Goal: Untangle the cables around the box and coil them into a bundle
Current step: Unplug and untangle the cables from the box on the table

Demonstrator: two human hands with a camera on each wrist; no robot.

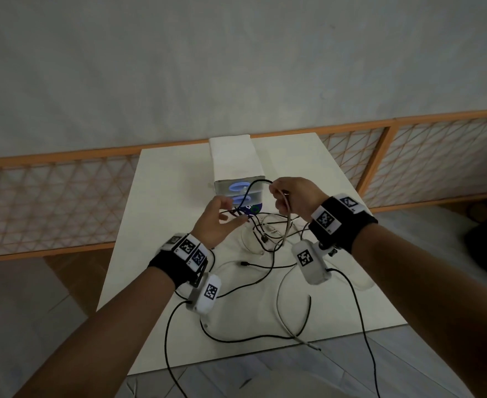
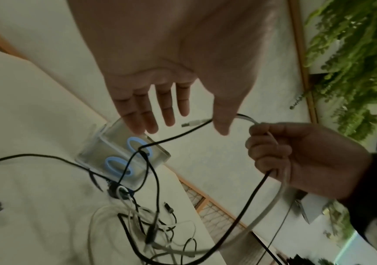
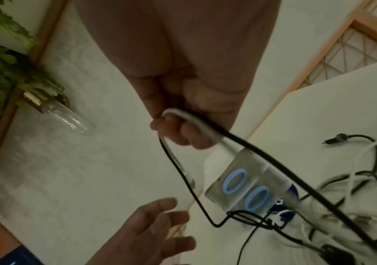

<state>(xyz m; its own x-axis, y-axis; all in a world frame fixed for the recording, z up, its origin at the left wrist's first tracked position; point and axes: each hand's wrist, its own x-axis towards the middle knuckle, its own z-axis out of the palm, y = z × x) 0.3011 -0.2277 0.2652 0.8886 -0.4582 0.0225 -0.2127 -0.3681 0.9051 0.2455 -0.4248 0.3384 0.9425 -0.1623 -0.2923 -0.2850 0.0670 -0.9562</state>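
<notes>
our right hand clenches a raised loop of black cable and grey cable beside the box. our left hand is released, nearer the tangle lying below-right of its fingers on the surface.

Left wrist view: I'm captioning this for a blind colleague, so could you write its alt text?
The right hand grips a black cable and a grey cable that loop down to a tangle of cables on the white table. The left hand hangs open above a clear box with two blue rings.
</notes>
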